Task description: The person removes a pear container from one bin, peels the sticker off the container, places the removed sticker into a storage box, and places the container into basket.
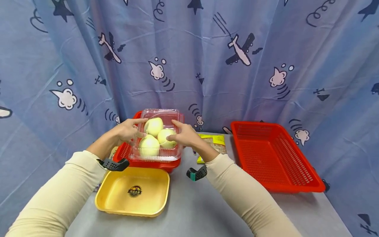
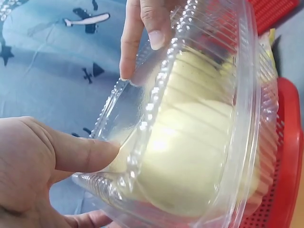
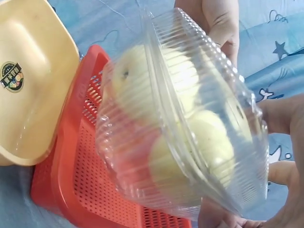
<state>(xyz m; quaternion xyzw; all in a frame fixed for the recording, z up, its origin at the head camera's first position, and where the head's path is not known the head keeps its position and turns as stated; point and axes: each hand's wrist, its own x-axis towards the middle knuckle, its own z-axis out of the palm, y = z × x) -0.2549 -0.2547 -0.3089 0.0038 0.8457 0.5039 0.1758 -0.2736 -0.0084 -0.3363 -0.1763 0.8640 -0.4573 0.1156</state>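
Starting at the left, I see my left hand (image 1: 128,131) on the left side of the clear plastic clamshell box (image 1: 158,136), its fingers (image 2: 85,153) curled round the box wall, thumb pressed against the clear side in the left wrist view. The box is shut over three pale yellow round fruits (image 1: 154,126) and sits raised over the small red basket (image 1: 148,162), which lies at the back of the grey table (image 1: 201,204) against the blue aeroplane-print curtain (image 1: 207,49). I cannot tell whether the box bottom touches the basket. Just in front of that basket, nearer me, lies the yellow tray (image 1: 133,192) with a round dark logo in its middle, its far rim right beside the basket's near edge.

Moving right, my right hand (image 1: 184,135) holds the box's right side, fingers (image 3: 280,116) curled onto the lid and wall so the box is gripped between both hands. Beyond my right wrist a yellow packet (image 1: 214,141) lies flat on the table, partly hidden by the forearm. Farther right, well apart from the box, the large red basket (image 1: 275,158) rests on the table with one end toward the curtain.
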